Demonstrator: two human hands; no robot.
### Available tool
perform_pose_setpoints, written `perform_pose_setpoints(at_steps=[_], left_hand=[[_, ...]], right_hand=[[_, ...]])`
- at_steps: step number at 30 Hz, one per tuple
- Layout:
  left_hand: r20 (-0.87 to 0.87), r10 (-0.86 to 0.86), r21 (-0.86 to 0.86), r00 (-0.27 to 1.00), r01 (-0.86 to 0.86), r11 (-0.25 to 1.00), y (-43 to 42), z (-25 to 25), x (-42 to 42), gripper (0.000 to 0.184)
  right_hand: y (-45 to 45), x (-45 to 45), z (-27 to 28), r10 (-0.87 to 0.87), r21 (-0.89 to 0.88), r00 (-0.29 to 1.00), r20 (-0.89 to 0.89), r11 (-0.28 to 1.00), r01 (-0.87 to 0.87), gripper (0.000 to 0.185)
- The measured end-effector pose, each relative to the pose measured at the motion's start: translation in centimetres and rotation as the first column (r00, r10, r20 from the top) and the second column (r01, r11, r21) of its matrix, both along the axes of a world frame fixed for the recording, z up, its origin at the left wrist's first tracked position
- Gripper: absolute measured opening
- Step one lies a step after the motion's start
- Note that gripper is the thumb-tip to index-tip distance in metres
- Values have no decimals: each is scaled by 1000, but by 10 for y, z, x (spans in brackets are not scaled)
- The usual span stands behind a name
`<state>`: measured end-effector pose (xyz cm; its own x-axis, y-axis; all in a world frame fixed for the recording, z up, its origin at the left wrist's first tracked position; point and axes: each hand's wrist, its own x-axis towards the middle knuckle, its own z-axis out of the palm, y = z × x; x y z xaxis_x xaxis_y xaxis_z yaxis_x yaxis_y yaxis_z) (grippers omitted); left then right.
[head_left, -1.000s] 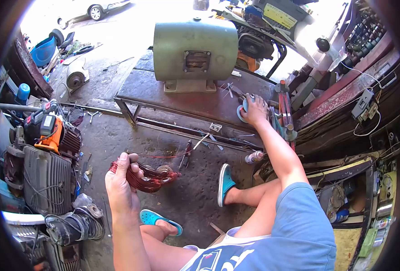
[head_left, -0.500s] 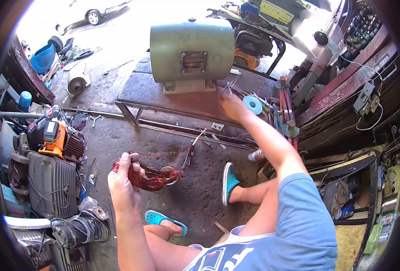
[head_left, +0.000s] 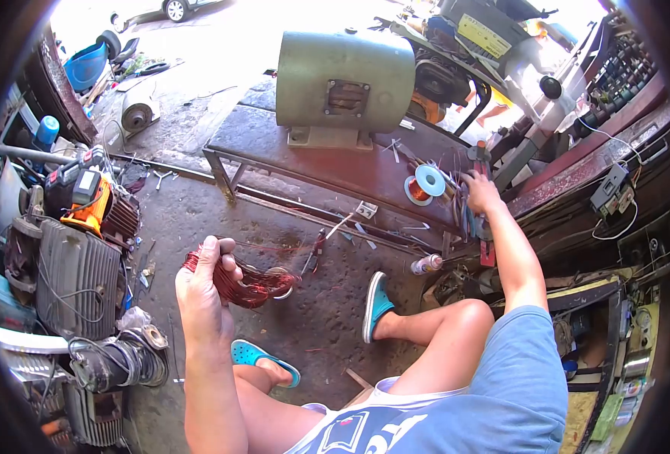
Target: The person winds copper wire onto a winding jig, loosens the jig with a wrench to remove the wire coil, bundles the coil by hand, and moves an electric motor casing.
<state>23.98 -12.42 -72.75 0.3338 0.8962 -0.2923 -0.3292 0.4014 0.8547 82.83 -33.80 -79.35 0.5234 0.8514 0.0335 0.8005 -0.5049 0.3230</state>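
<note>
My left hand (head_left: 208, 291) is closed around a bundled coil of reddish copper wire (head_left: 255, 286), held above the floor with loose strands trailing to the right. My right hand (head_left: 483, 194) reaches over the right end of the bench, fingers stretched out among a cluster of thin hand tools (head_left: 456, 185), whose kinds I cannot make out. To the left of that hand stands a spool of copper wire (head_left: 428, 182) with pale blue flanges. A large green motor housing (head_left: 342, 83) rests on the bench (head_left: 259, 144) farther back.
An orange and black power tool (head_left: 89, 200) and finned motor casings (head_left: 81, 280) crowd the left side. On the floor lie a red-handled tool (head_left: 314, 253) and a spray can (head_left: 426, 264). A red metal stand (head_left: 485, 227) rises beside the bench, with a cluttered shelf (head_left: 592, 333) at right.
My right hand has moved right, from near the thin metal pieces in front of the motor housing to the tools past the spool. The left hand still holds the coil. The view has shifted slightly.
</note>
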Motion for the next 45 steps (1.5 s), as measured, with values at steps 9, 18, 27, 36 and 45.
perform_pose_setpoints(at_steps=[9,18,27,36,45], left_hand=[[-7,-31,5,999,31,999,-12,5,19,30],[-144,-304,70,942,316,946,-23,-15,14,31],[-269,-657,-181,704,633,752,4,-64,-21,36],[-365,-603,-85,710,620,780,30,-78,-28,40],[-289,-423,-51,859,427,903,45,-72,-23,28]], right_hand=[[202,-9,39,293,735,809,-509,637,232,84],[283,-17,32,547,488,149,-824,550,678,61],[282,-21,17,642,519,62,-764,556,649,79],[295,-33,18,483,732,563,-671,307,608,90],[461,-190,95,27,670,929,370,685,-287,103]])
